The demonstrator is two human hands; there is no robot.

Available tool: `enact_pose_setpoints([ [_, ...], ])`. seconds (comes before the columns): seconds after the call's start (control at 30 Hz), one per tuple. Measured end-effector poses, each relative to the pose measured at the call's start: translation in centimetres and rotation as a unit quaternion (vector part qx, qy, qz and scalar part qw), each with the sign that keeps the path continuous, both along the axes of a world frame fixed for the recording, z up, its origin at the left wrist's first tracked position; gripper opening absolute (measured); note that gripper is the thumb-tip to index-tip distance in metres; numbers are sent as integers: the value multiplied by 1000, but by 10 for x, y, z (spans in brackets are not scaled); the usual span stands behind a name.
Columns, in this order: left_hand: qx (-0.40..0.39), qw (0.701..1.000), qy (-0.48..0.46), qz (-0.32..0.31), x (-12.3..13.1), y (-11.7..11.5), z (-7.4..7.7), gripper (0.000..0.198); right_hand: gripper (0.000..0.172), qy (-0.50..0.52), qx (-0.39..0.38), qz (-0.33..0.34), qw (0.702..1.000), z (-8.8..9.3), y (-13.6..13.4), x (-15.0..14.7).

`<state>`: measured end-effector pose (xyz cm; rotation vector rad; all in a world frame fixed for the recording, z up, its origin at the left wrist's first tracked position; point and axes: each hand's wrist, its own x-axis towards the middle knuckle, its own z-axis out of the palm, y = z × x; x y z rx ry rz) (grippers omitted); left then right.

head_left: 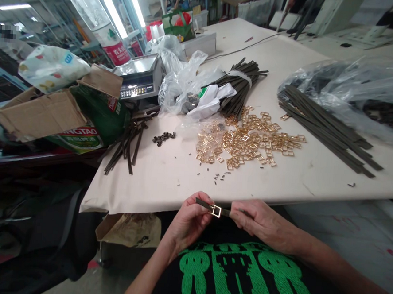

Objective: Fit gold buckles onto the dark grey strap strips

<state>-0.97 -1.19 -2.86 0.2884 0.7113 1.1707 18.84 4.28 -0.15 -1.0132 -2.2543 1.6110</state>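
A dark olive strap (225, 212) with a gold rectangular buckle (216, 211) on it stretches between my two hands, just off the table's front edge. My left hand (192, 220) is closed on the strap beside the buckle, the strap's end showing above the thumb. On the buckle's other side, my right hand (256, 221) pinches the strap between thumb and fingers. Beyond my hands, a pile of gold buckles (250, 141) lies on the table. Small dark metal bits (218, 176) are scattered in front of the pile.
Loose straps (327, 130) lie at the right by a plastic bag (353, 81). A bundle of straps (242, 85) sits behind the buckles. More straps (126, 145), dark metal pieces (163, 138), a scale (142, 77) and a cardboard box (45, 115) are at the left.
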Motion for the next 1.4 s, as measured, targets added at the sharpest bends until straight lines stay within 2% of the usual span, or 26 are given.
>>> enact_pose_setpoints([
  [0.17,-14,1000,-9,-15,1,1,0,18,40,-33,20,0,999,4,2,1],
  [0.3,11,999,10,-36,1,2,-2,22,38,-99,145,52,983,18,15,6],
  [0.37,8,999,25,-45,2,4,-3,25,32,-147,235,78,958,30,24,6],
  [0.47,-4,998,49,-47,2,8,-4,21,22,-202,356,123,904,53,39,0],
  [0.6,-10,999,52,1,-4,14,-3,23,15,-181,498,211,822,77,60,-22],
  [0.67,-22,998,53,25,-10,17,-3,26,15,-162,542,246,787,75,74,-36],
  [0.77,-55,995,69,54,-15,20,-7,29,17,-138,569,274,763,54,94,-56],
  [0.83,-64,992,91,63,-15,20,-10,28,19,-115,584,272,756,39,99,-64],
  [0.9,-52,990,113,68,-12,18,-13,23,23,-93,606,237,753,33,97,-62],
  [1.0,-30,988,135,74,-7,16,-15,15,30,-99,626,97,767,48,80,-42],
  [1.07,-28,986,145,74,-3,15,-15,13,32,-116,599,-36,792,63,66,-22],
  [1.13,-26,985,154,72,1,14,-15,11,28,-99,506,-117,849,69,51,-4],
  [1.2,-25,984,166,67,5,13,-16,10,23,-84,343,-127,927,62,37,6],
  [1.27,-23,981,182,57,9,12,-17,10,21,-89,175,-111,974,43,24,7],
  [1.33,-18,979,199,48,13,10,-19,13,23,-85,53,-115,988,23,13,0],
  [1.4,-14,978,206,41,16,9,-21,17,23,-47,-21,-133,990,6,6,-11],
])
